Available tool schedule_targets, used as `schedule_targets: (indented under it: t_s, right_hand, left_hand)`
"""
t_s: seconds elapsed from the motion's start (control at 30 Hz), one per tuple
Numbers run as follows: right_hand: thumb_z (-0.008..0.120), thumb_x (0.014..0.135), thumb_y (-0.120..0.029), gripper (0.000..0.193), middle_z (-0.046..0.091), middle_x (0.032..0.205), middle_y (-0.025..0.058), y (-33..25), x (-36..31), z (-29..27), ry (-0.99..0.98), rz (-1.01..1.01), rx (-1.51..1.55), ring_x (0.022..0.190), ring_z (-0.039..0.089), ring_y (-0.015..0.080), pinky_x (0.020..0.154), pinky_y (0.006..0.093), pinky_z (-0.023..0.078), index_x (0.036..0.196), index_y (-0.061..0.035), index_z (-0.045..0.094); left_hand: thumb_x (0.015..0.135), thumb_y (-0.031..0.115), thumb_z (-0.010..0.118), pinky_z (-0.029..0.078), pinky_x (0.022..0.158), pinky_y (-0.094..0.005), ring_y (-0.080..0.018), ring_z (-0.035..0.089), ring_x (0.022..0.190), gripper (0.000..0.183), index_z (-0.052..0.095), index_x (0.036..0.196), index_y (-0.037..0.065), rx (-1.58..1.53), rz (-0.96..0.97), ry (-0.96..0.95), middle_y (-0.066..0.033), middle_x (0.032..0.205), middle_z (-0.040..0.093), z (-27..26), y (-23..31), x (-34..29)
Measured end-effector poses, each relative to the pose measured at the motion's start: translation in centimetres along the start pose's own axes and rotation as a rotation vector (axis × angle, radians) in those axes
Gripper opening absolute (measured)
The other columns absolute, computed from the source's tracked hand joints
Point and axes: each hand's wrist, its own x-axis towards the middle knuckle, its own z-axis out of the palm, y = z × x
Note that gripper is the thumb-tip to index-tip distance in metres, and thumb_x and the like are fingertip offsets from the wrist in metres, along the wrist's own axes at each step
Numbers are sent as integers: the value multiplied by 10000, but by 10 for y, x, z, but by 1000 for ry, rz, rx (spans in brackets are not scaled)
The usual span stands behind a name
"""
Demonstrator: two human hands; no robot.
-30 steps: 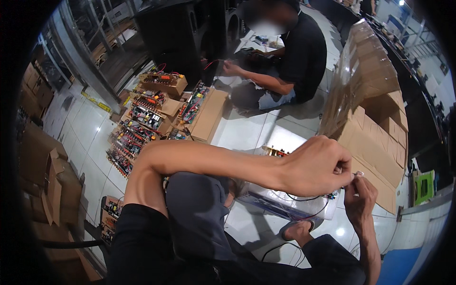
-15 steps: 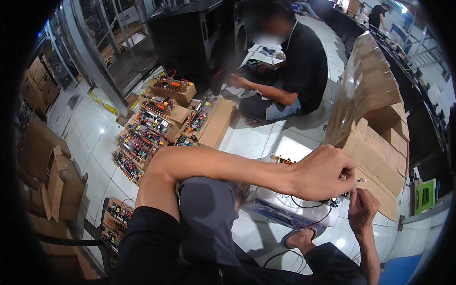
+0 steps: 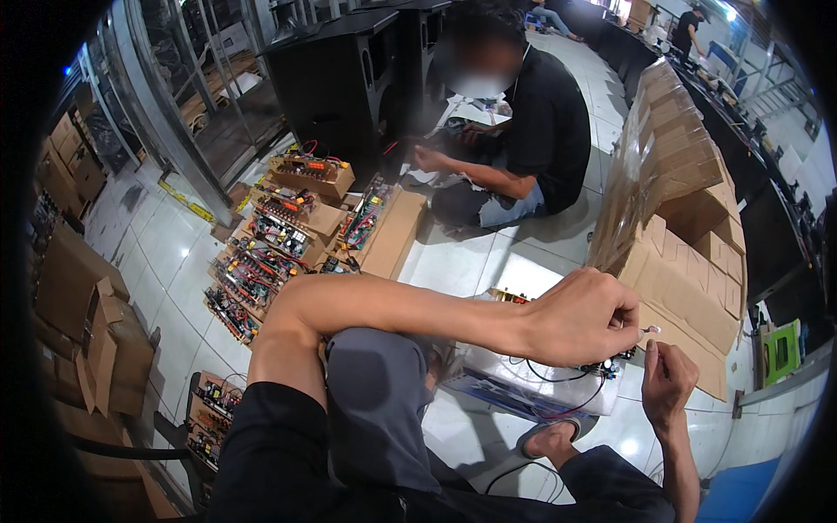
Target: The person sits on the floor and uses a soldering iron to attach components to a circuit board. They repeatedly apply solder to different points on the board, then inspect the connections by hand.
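Connector (image 3: 654, 330), white, jutting from pinching left fingers (image 3: 624, 336), right fingers (image 3: 679, 358) curled together below

Multicoloured wired circuit boards (image 3: 261, 272), open brown cardboard boxes (image 3: 684, 270) and black box-shaped cabinets (image 3: 327, 96) line an electronics workshop's white tiled floor (image 3: 459, 254).

Our left hand (image 3: 582, 321) pinches with curled fingers (image 3: 628, 303); leftward from them run our wrist (image 3: 520, 329), forearm (image 3: 410, 301) and bent elbow (image 3: 295, 303). Our right hand (image 3: 670, 383), fingers curled, thumb (image 3: 651, 357) upward, sits just below those fingertips.
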Motion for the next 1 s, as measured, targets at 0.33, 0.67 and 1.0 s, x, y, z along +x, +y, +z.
schedule_targets:
  t_s: [0.33,0.67,1.0]
  right_hand:
    - [710,843,16,88,460,539,63,-1,0,1,4,-22,8,431,432,185,444,345,320,778,-5,655]
    - [712,839,20,83,460,538,63,1,-1,0,3,-23,-1,431,429,178,441,342,316,779,-1,657]
    - [711,837,21,80,463,537,61,-1,0,1,3,-33,-4,433,434,179,442,343,325,781,-5,660]
  left_hand:
    - [848,176,705,490,584,-322,-169,609,577,234,687,815,-55,14,28,5,-145,671,666,1,-2,-1]
    - [843,168,709,498,587,-321,-178,626,584,230,687,810,-59,26,36,-3,-155,674,668,2,-3,-1]
    - [840,170,712,503,591,-327,-183,634,591,232,689,806,-58,28,28,-1,-159,682,673,1,-1,-2]
